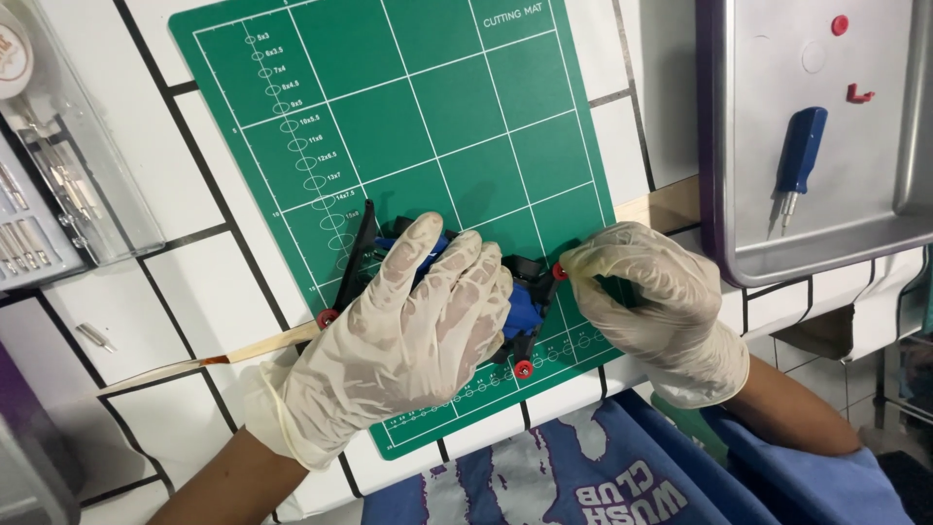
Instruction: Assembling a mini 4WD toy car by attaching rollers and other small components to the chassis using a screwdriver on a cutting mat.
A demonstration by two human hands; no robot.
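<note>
Both gloved hands work over a small black and blue frame point(522, 297) with red caps at its arm ends, lying near the front edge of the green cutting mat point(428, 107) on the white tiled table point(126, 321). The left hand point(413, 326) lies flat over the frame, fingers spread and pressing down, covering most of it. The right hand point(646, 297) is pinched shut at the fingertips on 1 red cap point(560, 271) at the frame's right side. 2 more red caps point(328, 317) peek out at the left and bottom of the frame.

To the right, a metal tray point(724, 146) holds a blue-handled screwdriver point(801, 156) and 2 small red parts point(840, 24), well apart from the hands. A clear plastic tool case point(107, 185) sits at the far left. A thin wooden strip point(243, 350) runs under the mat.
</note>
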